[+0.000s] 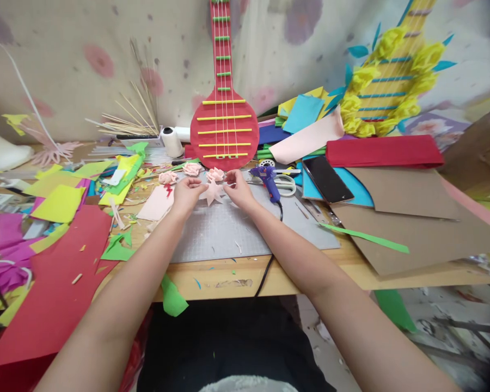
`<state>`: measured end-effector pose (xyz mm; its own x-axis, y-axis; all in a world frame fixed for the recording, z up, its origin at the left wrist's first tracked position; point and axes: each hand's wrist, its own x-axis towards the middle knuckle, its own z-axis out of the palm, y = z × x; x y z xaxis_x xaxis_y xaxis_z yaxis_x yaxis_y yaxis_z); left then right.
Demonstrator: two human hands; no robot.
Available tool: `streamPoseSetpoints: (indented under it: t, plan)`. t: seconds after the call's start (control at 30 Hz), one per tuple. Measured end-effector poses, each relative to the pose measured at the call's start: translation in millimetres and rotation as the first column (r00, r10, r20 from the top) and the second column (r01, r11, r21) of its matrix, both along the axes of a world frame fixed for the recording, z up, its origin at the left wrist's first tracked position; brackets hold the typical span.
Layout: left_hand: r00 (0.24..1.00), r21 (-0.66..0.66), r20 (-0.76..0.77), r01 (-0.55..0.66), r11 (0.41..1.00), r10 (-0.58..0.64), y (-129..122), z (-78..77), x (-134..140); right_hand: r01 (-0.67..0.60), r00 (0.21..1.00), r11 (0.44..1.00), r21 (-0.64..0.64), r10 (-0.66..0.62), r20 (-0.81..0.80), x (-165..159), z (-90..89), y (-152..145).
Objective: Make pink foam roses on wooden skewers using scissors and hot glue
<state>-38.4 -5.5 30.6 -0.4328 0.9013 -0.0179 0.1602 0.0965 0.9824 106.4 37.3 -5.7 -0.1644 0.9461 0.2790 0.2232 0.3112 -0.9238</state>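
Observation:
A pale pink star-shaped paper cutout with pointed petals is held flat over the grey cutting mat. My left hand pinches its left side between thumb and fingers. On the opposite side, my right hand has thumb and fingers closed at the cutout's edge. Just behind sit pink paper roses: one between my hands, another farther left, and a third beyond my left wrist. A pale pink paper sheet lies left of my left hand. A blue glue gun rests right of my right hand.
A red paper lute leans upright behind the mat; a yellow one with paper flowers stands right. White-handled scissors, a black phone and cardboard lie to the right. Red paper and coloured scraps cover the left.

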Motion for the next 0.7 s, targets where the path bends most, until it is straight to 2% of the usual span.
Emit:
streamPoseSetpoints:
  t: [0.2,0.53,0.7]
  plan:
    - [0.999,0.002,-0.027,-0.02,1.0,0.02,2.8,-3.0,-2.1,-0.036,0.998,0.999,0.019,0.036,0.047,-7.4,-4.1,1.0]
    - [0.992,-0.021,-0.126,-0.006,1.0,0.003,4.9,-7.2,-7.3,0.001,0.981,0.999,0.051,-0.01,0.193,-15.2,-11.0,7.4]
    - [0.992,0.007,-0.122,-0.013,1.0,0.014,4.6,-6.1,-6.7,-0.002,0.978,0.998,0.063,-0.011,0.209,-15.9,-11.9,7.2]
